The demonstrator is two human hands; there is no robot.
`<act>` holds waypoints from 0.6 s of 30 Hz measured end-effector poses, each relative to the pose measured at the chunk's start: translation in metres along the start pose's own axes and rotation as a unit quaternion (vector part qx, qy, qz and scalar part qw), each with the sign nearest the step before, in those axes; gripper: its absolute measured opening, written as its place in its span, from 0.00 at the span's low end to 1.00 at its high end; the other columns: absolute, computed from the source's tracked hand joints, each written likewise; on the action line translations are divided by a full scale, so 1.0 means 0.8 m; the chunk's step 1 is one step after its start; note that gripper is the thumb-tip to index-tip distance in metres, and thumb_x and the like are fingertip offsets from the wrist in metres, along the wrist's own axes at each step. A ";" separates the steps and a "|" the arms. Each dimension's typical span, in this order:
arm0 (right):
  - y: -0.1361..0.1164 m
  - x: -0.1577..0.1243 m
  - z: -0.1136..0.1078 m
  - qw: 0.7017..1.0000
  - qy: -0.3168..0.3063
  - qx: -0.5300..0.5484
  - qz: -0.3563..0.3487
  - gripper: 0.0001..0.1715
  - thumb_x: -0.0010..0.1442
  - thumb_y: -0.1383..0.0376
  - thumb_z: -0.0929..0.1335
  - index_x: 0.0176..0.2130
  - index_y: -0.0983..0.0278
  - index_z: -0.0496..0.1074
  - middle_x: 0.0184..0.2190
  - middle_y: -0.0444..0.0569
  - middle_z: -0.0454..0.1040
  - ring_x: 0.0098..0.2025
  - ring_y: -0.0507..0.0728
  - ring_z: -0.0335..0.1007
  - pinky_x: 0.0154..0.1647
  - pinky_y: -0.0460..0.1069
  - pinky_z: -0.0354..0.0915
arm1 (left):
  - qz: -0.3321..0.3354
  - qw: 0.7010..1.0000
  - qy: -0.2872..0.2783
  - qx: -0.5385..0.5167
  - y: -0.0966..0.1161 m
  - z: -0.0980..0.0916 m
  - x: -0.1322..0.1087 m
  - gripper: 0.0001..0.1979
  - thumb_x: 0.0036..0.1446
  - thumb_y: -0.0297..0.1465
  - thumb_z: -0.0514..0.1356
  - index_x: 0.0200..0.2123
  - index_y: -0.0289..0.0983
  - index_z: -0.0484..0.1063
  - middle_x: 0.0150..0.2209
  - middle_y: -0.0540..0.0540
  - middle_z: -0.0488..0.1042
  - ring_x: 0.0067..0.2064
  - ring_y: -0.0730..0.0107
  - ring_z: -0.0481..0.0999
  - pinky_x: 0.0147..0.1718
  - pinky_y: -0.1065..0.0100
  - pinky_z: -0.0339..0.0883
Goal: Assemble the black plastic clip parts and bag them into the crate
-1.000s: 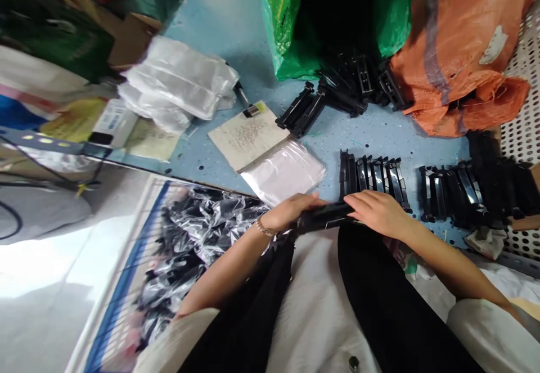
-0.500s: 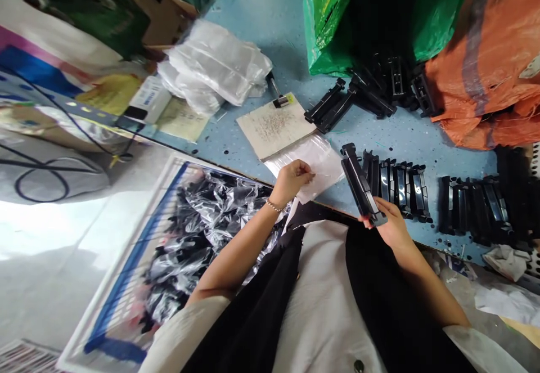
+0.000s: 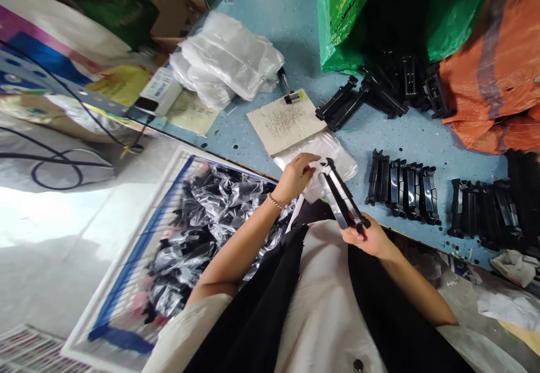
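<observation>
My right hand point(image 3: 366, 238) grips one end of a long black plastic part point(image 3: 341, 193), which tilts up and leftward over the table edge. Its far end is close to the fingers of my left hand point(image 3: 297, 177). That hand, with a beaded bracelet at the wrist, is closed in a pinch on a thin clear plastic bag point(image 3: 313, 191). The bag lies at the front of a stack of flat bags point(image 3: 342, 158). How far the bag's mouth is spread cannot be made out.
Rows of black parts point(image 3: 411, 190) lie to the right. More spill from a green bag point(image 3: 329, 35) beside an orange sack point(image 3: 476, 80). A beige board point(image 3: 282, 125) and bundled bags point(image 3: 236, 52) lie behind. Below left, a white basket point(image 3: 126, 260) holds wrapped parts.
My right hand has brought the black part leftward to the plastic bag and turned it somewhat. My left hand stays at the bag, its fingers now reaching toward the part's far end.
</observation>
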State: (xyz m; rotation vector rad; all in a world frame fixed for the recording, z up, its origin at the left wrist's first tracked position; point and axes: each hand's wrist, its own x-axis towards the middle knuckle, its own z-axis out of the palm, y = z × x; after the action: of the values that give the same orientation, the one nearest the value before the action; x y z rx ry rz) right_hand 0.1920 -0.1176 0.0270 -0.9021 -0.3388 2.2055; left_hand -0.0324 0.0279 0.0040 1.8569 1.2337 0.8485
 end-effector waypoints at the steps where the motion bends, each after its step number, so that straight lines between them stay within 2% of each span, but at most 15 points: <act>1: 0.000 0.005 -0.001 1.000 -0.014 0.014 0.016 0.19 0.54 0.56 0.75 0.25 0.64 0.66 0.15 0.34 0.54 0.17 0.44 0.37 0.19 0.45 0.39 | -0.007 1.000 0.008 -0.004 -0.001 -0.001 0.000 0.13 0.59 0.24 0.58 0.46 0.37 0.76 0.44 0.42 0.79 0.38 0.70 0.77 0.43 0.65 0.74; 3: 0.001 0.012 -0.002 0.999 -0.006 0.035 0.016 0.20 0.53 0.56 0.76 0.26 0.64 0.66 0.16 0.34 0.53 0.18 0.44 0.35 0.18 0.44 0.37 | 0.007 1.000 0.018 0.019 -0.002 -0.004 -0.001 0.10 0.59 0.23 0.56 0.40 0.37 0.76 0.45 0.42 0.79 0.41 0.68 0.78 0.46 0.63 0.75; 5: 0.002 0.013 -0.003 0.999 0.023 0.038 -0.016 0.21 0.54 0.58 0.76 0.24 0.63 0.63 0.16 0.34 0.53 0.18 0.44 0.35 0.19 0.44 0.38 | 0.051 0.996 0.005 0.068 -0.004 -0.009 -0.003 0.13 0.62 0.23 0.52 0.36 0.37 0.77 0.48 0.40 0.78 0.49 0.63 0.78 0.52 0.59 0.74; 8: 0.002 0.008 -0.001 0.999 0.021 0.024 -0.035 0.21 0.57 0.61 0.74 0.23 0.63 0.62 0.15 0.35 0.53 0.17 0.44 0.37 0.20 0.44 0.40 | 0.080 0.991 -0.025 0.103 -0.004 -0.011 -0.006 0.17 0.64 0.23 0.51 0.45 0.38 0.79 0.53 0.39 0.77 0.54 0.61 0.78 0.56 0.55 0.73; 12: 0.002 0.011 -0.002 0.996 -0.050 0.050 0.055 0.17 0.57 0.58 0.74 0.26 0.66 0.68 0.15 0.33 0.50 0.17 0.43 0.33 0.18 0.43 0.38 | 0.083 0.993 -0.053 0.070 0.000 -0.010 -0.005 0.25 0.60 0.20 0.52 0.59 0.37 0.73 0.59 0.37 0.73 0.61 0.59 0.74 0.63 0.55 0.70; 15: 0.000 0.015 -0.007 0.991 -0.065 0.089 0.081 0.16 0.57 0.58 0.75 0.31 0.69 0.73 0.15 0.31 0.47 0.17 0.43 0.29 0.16 0.41 0.38 | 0.080 0.993 -0.064 0.066 0.001 -0.015 -0.005 0.28 0.60 0.20 0.53 0.64 0.37 0.68 0.62 0.35 0.70 0.61 0.58 0.74 0.60 0.56 0.72; 18: -0.004 0.021 -0.008 0.984 -0.094 0.108 0.101 0.18 0.61 0.56 0.73 0.33 0.69 0.73 0.15 0.30 0.46 0.18 0.44 0.28 0.16 0.40 0.40 | 0.108 0.989 -0.061 0.083 0.007 -0.017 -0.010 0.32 0.59 0.17 0.52 0.66 0.36 0.64 0.63 0.34 0.68 0.62 0.58 0.73 0.57 0.59 0.75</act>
State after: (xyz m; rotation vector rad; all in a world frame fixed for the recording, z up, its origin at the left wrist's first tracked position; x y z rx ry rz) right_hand 0.1899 -0.1035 0.0156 -0.6349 -0.0941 2.4656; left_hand -0.0434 0.0218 0.0149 2.1735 1.0689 0.7498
